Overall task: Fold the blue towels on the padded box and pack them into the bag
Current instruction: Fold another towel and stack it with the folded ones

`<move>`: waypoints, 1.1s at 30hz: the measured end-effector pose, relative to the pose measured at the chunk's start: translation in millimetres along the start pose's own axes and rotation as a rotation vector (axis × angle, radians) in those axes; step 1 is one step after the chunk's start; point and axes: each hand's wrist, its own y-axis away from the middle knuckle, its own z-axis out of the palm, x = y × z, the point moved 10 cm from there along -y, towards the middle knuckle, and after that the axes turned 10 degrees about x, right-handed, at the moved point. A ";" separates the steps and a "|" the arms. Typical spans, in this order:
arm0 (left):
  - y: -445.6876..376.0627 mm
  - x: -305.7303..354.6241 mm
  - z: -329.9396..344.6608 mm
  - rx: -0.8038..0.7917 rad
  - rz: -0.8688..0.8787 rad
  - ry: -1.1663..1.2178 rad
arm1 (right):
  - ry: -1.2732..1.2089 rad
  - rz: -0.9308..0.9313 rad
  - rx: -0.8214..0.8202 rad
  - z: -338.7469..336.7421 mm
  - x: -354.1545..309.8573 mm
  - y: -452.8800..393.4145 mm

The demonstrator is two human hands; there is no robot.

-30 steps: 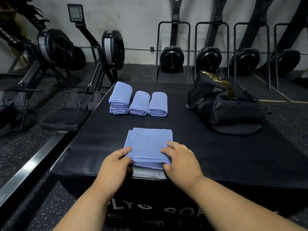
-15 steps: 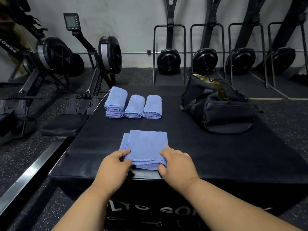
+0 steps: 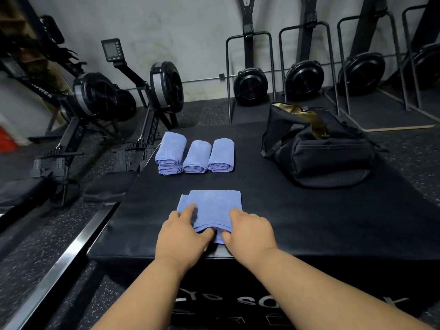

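Left hand (image 3: 184,236) and right hand (image 3: 247,231) pinch the blue towel's (image 3: 215,206) near edge; padded box (image 3: 309,225) (partly readable) shows "SO".

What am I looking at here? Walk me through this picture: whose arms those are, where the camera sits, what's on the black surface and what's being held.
There is no machine here, only a person. The camera is worn on their head and looks forward and down, so the two bare arms reaching in from the bottom are their own.

The black surface is a padded box in a gym, with rowing machines on the floor behind it.

Near its front edge lies a folded blue towel. The left hand and the right hand both grip its near edge, thumbs tucked under the cloth.

Farther back sit the rolled towels, three side by side, the leftmost resting on a fourth. To their right stands a black bag, its top open.
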 end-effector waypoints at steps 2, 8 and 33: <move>3.6 -3.4 1.4 -0.026 -0.055 0.201 | -0.027 0.010 0.013 -2.6 2.0 -0.7; 1.9 -20.8 14.2 -0.171 -0.433 0.703 | -0.023 0.003 0.033 -3.3 3.5 -0.8; -18.1 51.8 42.4 -0.274 -0.651 1.059 | -0.330 0.082 0.031 -25.2 47.5 -7.6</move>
